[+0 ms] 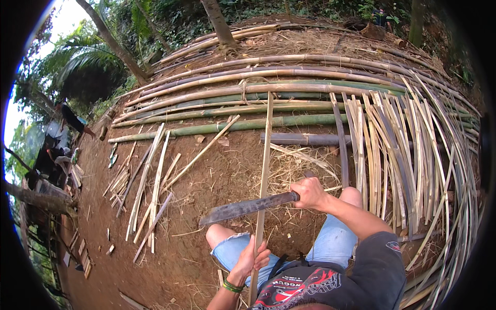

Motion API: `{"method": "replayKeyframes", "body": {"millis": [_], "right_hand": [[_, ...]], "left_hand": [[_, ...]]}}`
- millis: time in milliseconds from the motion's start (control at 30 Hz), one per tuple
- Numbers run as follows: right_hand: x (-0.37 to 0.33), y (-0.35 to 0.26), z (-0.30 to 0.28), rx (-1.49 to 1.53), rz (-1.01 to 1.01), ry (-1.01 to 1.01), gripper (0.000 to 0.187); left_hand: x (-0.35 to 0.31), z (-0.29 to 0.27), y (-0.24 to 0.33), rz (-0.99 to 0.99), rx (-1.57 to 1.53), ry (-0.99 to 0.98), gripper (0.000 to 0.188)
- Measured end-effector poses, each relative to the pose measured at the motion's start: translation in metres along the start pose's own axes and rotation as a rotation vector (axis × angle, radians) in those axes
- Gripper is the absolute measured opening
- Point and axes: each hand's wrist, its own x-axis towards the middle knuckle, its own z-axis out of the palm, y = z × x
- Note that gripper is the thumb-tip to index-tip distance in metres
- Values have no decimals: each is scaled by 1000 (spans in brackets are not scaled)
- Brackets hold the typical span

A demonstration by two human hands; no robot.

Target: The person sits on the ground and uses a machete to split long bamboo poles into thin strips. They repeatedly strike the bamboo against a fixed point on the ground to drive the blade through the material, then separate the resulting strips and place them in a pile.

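My right hand (310,193) is closed round the dark handle of a machete (243,208). Its long, broad blade points left and crosses a bamboo strip (266,155), touching or very close to it. Lower down, my left hand (251,257) grips that same strip near my lap, below the blade. The strip is long, pale and narrow. It stands up between my knees, and its far end reaches the bamboo poles. Thin shavings (305,170) lie on the soil beyond the blade.
Long bamboo poles (217,127) lie crosswise ahead. A large pile of split strips (408,160) is at the right, with thin, bent lengths (454,196) beside it. More strips (155,181) lie on the ground at left. A person (72,118) is at the far left.
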Motion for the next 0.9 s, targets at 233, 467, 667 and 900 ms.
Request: {"method": "replayKeyframes", "body": {"millis": [233, 467, 667, 900], "right_hand": [[31, 91, -37, -126, 452, 88, 16], [-3, 128, -16, -159, 541, 18, 21], [-34, 117, 8, -104, 163, -77, 16], [-18, 147, -19, -85, 506, 24, 18]], "left_hand": [[-7, -14, -23, -100, 32, 19, 55], [0, -24, -17, -272, -121, -3, 58], [16, -36, -20, -289, -186, 0, 56], [13, -49, -45, -321, -257, 33, 57]]}}
